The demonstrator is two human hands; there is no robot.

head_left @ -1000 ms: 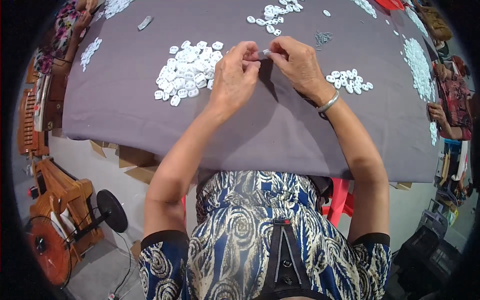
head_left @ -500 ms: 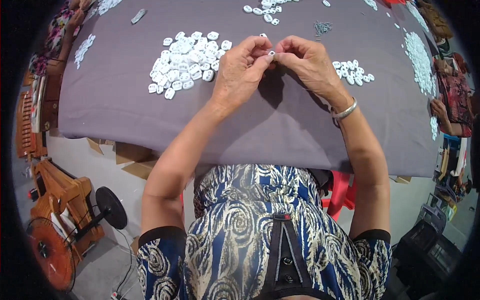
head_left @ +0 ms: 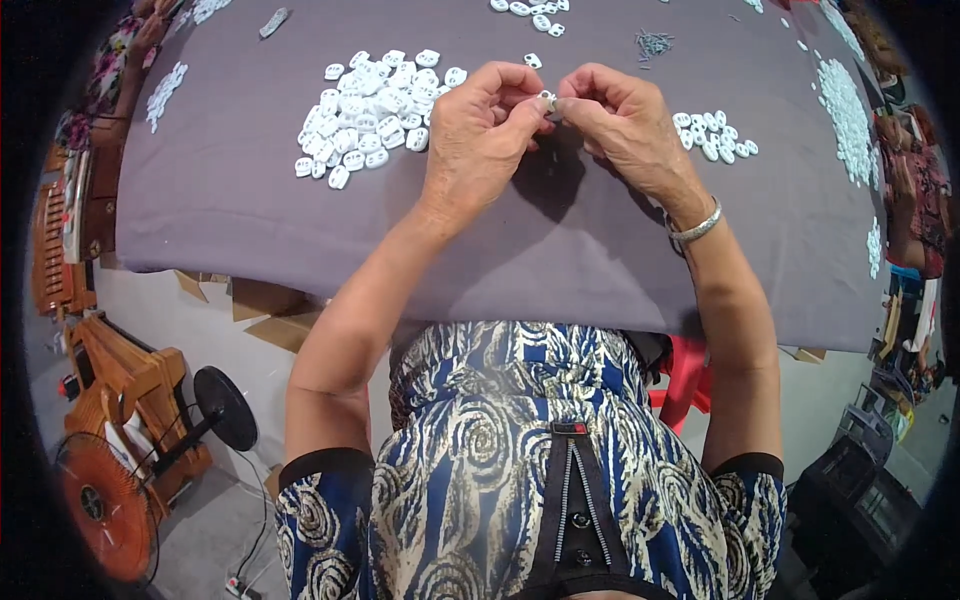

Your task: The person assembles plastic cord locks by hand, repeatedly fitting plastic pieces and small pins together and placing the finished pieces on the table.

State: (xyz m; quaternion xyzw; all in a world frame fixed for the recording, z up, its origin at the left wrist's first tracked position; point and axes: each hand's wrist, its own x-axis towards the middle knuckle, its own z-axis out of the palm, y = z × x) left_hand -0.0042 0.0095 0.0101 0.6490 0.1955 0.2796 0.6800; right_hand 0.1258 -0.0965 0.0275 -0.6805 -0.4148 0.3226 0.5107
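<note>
On a table covered in grey cloth [head_left: 250,220], large heap of white pieces [head_left: 365,112] at left, left hand [head_left: 485,130] and right hand [head_left: 628,125] nearly meeting, smaller cluster of white ovals [head_left: 712,137] beside the right hand, little pile of slim grey bits [head_left: 653,46] beyond, small white piece [head_left: 547,97] pinched between both hands

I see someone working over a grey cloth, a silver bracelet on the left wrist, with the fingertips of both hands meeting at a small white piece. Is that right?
Not quite: the silver bracelet is on the right wrist, as the head view shows. The left hand and right hand do meet at a small white piece over the grey cloth.
</note>
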